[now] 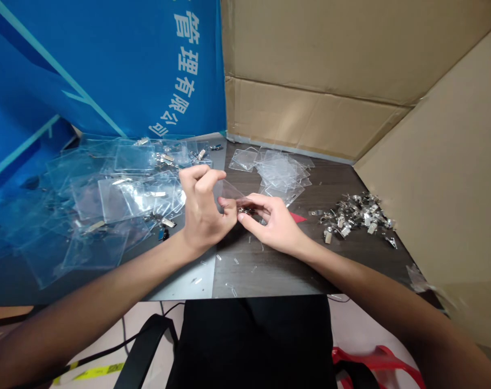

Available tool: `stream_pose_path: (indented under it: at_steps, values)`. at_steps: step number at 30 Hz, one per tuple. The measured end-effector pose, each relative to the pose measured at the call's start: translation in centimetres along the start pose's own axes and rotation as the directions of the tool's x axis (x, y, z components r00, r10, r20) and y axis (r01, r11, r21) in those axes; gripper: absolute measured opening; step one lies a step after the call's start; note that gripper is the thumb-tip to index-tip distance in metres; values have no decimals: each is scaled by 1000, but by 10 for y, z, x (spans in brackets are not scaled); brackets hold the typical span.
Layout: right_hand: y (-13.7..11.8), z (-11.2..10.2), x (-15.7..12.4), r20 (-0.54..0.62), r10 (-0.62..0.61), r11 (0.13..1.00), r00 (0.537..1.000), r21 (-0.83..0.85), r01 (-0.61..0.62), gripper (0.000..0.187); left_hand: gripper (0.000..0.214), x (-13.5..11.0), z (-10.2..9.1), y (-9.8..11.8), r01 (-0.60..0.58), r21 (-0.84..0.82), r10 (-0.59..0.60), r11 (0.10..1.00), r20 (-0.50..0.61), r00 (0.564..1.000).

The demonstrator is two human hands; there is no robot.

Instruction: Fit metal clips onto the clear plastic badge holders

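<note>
My left hand (pixel 203 208) pinches a clear plastic badge sleeve (pixel 229 190) by its upper edge, a little above the dark table (pixel 270 265). Right beside it my right hand (pixel 270 221) has its fingers closed on a small metal clip (pixel 245 208) at the sleeve's lower edge. The two hands touch at the fingertips. Part of the clip is hidden by my fingers.
A heap of clear sleeves with clips attached (pixel 107 200) lies on the left. A stack of plain clear sleeves (pixel 280 170) sits behind my hands. Loose metal clips (pixel 357 213) are piled on the right. Cardboard walls (pixel 330 92) and a blue banner (pixel 107 70) close the back.
</note>
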State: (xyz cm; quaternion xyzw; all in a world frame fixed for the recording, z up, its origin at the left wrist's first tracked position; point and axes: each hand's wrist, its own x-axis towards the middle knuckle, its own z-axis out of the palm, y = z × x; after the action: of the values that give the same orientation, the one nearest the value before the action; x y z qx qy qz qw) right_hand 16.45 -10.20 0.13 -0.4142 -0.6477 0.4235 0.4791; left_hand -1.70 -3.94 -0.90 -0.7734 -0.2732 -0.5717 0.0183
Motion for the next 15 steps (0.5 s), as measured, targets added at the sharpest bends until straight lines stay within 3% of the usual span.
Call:
stream_pose_path:
  at_steps: [5,15]
  values:
    - [1,2,-1,-10,-36,999,999,-31,35,28,67,-5,3,-5,47,92,-46,995,-6,999]
    - [-5,-1,-2,6,-89,987,996,-130,89,26,70,0,0,0,49,59,-52,997,40,998]
